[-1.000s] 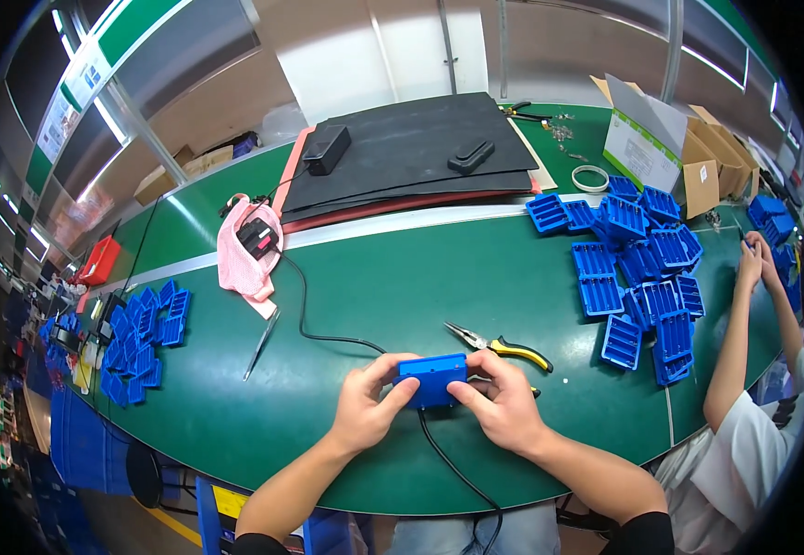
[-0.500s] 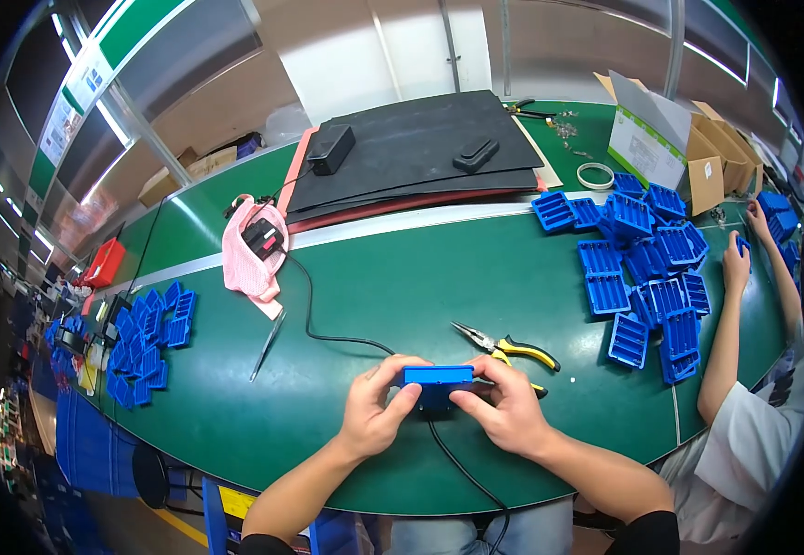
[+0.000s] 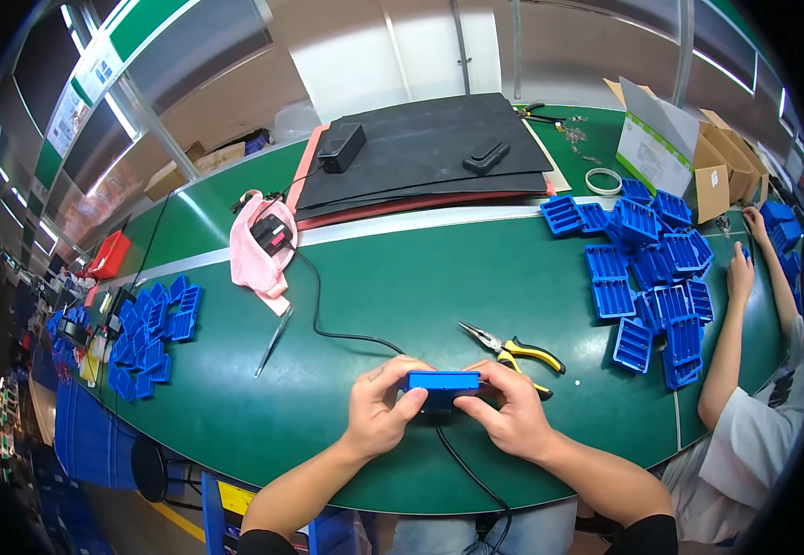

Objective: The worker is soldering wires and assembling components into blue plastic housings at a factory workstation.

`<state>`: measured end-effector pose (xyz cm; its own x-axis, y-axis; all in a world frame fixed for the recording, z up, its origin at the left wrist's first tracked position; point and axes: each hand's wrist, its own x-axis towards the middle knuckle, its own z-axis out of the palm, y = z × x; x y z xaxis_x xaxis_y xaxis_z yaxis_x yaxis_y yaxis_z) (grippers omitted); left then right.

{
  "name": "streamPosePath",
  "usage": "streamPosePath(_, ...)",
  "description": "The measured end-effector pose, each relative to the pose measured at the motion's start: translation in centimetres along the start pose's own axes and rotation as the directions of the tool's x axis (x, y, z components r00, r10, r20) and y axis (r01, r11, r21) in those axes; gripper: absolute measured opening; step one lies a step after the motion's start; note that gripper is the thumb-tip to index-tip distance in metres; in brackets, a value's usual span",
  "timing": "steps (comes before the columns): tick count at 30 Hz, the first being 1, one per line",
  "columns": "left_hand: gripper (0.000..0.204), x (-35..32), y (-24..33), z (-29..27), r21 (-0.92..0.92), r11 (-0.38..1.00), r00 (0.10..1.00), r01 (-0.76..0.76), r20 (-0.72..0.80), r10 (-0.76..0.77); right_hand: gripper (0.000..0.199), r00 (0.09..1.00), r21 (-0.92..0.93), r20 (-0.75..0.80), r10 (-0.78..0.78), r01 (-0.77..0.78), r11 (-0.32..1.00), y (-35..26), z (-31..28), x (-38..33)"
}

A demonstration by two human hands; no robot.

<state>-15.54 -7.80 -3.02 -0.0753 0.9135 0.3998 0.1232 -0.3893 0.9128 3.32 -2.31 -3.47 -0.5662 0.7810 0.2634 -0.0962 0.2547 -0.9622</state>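
Both my hands hold a small blue plastic box (image 3: 442,383) just above the green table (image 3: 439,277) near its front edge. My left hand (image 3: 379,407) grips its left end and my right hand (image 3: 508,413) grips its right end. A black cable (image 3: 328,319) runs from under the box across the table to a black device (image 3: 270,235) lying on a pink cloth (image 3: 258,259). Yellow-handled pliers (image 3: 513,350) lie just beyond my right hand.
Several blue plastic trays (image 3: 651,277) are piled at the right, where another person's arms (image 3: 730,324) reach in. More blue trays (image 3: 147,335) lie at the left. Black mats (image 3: 420,153) with two black boxes sit at the back; cardboard boxes (image 3: 688,153) at back right; tweezers (image 3: 273,340).
My hands have turned the blue box slightly, so its thin edge faces me. The person at the right has shifted their arms a little over the trays.
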Motion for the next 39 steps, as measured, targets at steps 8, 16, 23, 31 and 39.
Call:
streamPosePath(8, 0.025, -0.1, 0.4, 0.2, -0.058, 0.993, 0.995, 0.101, -0.013, -0.102, 0.022, 0.997, -0.047, -0.029, -0.075, 0.074, 0.996, -0.1, 0.1, 0.0)
streamPosePath(16, 0.03, 0.1, 0.6, 0.8, -0.202, 0.964, 0.985, 0.171, 0.072, -0.159, 0.018, 0.996, -0.106, -0.015, -0.093, 0.091, 0.99, -0.5, 0.1, -0.2)
streamPosePath(23, 0.026, -0.1, -0.2, 0.4, -0.249, 0.941, 0.973, 0.227, 0.088, -0.212, 0.02, 0.99, -0.133, 0.031, -0.135, 0.138, 0.982, -0.4, 0.2, -0.1)
streamPosePath(31, 0.019, -0.2, -0.8, 0.5, -0.313, 0.936, 0.987, 0.159, 0.079, -0.141, 0.02, 0.987, -0.102, 0.039, -0.158, 0.161, 0.982, 0.1, 0.6, -0.2)
streamPosePath(39, 0.017, -0.5, -0.5, 1.3, -0.348, 0.931, 0.994, 0.112, 0.029, -0.108, 0.02, 0.979, -0.134, 0.032, -0.202, 0.204, 0.97, -0.2, 0.7, -0.3)
